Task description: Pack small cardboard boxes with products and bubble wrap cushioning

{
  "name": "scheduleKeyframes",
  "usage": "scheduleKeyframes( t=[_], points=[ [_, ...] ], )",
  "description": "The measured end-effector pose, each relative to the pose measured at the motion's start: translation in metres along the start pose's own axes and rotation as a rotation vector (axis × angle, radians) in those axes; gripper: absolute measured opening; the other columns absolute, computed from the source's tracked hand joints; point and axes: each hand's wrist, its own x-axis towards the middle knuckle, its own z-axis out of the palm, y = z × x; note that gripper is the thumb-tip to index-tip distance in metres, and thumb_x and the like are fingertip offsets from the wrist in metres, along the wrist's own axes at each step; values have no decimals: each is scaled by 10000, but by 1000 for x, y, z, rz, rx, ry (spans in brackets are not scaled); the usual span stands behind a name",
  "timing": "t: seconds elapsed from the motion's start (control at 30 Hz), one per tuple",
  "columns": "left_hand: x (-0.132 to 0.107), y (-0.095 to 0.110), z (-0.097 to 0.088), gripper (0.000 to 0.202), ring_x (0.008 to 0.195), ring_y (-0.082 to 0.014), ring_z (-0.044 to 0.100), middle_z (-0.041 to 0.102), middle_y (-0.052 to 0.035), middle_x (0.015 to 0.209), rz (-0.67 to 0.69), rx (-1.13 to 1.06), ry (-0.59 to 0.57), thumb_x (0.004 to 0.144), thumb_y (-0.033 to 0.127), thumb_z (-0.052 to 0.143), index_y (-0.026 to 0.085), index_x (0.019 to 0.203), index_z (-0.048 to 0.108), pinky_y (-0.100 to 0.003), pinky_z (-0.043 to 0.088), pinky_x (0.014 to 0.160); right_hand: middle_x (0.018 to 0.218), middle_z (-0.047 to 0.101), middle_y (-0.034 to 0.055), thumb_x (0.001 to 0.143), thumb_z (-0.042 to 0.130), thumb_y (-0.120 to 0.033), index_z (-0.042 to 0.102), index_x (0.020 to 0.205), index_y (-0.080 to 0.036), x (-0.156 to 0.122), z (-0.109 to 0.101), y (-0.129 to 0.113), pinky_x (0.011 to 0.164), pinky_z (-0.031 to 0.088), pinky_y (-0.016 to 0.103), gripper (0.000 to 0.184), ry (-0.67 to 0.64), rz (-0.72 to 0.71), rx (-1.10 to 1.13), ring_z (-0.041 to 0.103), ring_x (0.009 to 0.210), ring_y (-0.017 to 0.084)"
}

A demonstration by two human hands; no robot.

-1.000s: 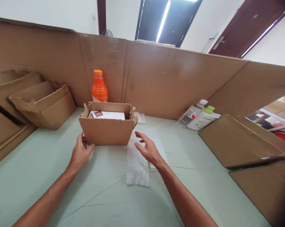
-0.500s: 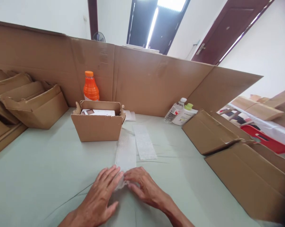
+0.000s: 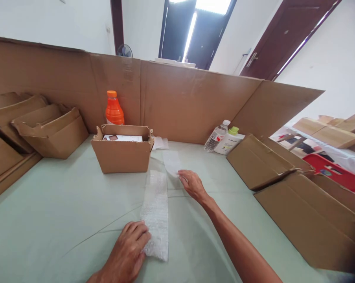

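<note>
Pinched far wrap strip (image 3: 170, 161) in closed fingers of right hand (image 3: 193, 184). Rested curled left hand (image 3: 129, 247) at near bubble strip's (image 3: 157, 212) edge, couldn't tell if gripping. Had both on tabletop (image 3: 77, 208), near box (image 3: 122, 158).

A: What is standing on the left side of the frame?
B: An orange bottle (image 3: 114, 112) is standing left of centre, in front of a brown cardboard screen (image 3: 183, 106) that is stretching across the upper part. Brown boxes (image 3: 65, 137) are crowding the left edge.
A: And on the right?
B: A clear bottle (image 3: 215, 138) is slanting just beside a white container (image 3: 228, 144) with a green cap (image 3: 233, 129). Two larger boxes (image 3: 256, 161) are filling the lower right, and something red (image 3: 350, 177) is showing behind them.
A: Beyond the screen?
B: A fan (image 3: 124, 50) is peeking over at upper left, while a maroon door (image 3: 279, 47) is slanting at upper right.
</note>
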Motion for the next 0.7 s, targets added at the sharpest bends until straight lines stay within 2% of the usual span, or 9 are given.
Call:
scheduleKeyframes(
  t=[0.13,0.23,0.3,0.37,0.43,0.5,0.53,0.6,0.7],
  points=[
    [1,3,2,420,1145,-295,604,639,-131,1299,-79,44,3,681,-14,486,185,1005,664,-475,529,944,1183,737,96,930,491,-225,709,1099,-213,12,-12,-29,1005,492,422,276,37,-67,75,665,1139,246],
    [2,7,0,375,1221,-305,575,586,-124,1409,-161,42,-39,701,-1,488,192,958,682,-487,510,988,1180,740,71,945,491,-268,709,1096,-234,-2,-27,-50,987,484,394,268,47,-100,147,670,1112,236],
    [4,9,-6,380,1289,-308,536,537,-109,1475,-190,20,-85,701,17,506,203,973,695,-508,468,1051,1098,757,68,958,486,-320,712,1073,-226,-14,-36,-55,901,508,353,271,104,-20,252,687,1007,226],
    [6,9,-20,444,1365,-331,477,470,-116,1537,-193,-7,-178,703,74,571,218,1106,691,-550,406,1113,957,757,56,952,493,-364,714,1026,-207,-23,-43,-52,773,512,299,281,170,111,363,671,844,199],
    [10,7,-40,608,1420,-369,415,404,-144,1580,-190,-46,-315,707,203,683,232,1310,614,-587,368,1135,841,725,37,935,505,-383,711,979,-191,-27,-46,-47,681,483,270,286,186,209,441,621,729,173],
    [17,4,-63,780,1418,-389,420,402,-158,1577,-170,-92,-433,702,386,762,243,1428,518,-588,388,1120,807,700,29,918,515,-388,707,949,-182,-27,-45,-42,657,460,262,284,162,242,504,591,705,164],
    [21,4,-74,785,1397,-380,452,438,-148,1558,-159,-109,-451,720,459,755,250,1436,509,-570,413,1105,803,693,27,914,519,-394,705,940,-181,-27,-43,-41,648,452,259,284,141,243,533,583,705,163],
    [33,8,-89,606,1325,-329,540,553,-105,1474,-163,-120,-398,836,498,645,261,1387,554,-509,461,1071,800,684,24,909,526,-409,702,924,-184,-25,-38,-42,644,444,256,286,110,230,570,574,712,162],
    [54,23,-91,356,1237,-270,594,625,-64,1383,-160,-58,-257,952,366,494,256,1266,620,-445,483,1036,803,682,20,905,534,-419,702,918,-191,-23,-31,-44,663,447,257,283,87,200,576,570,725,163]
  ],
)
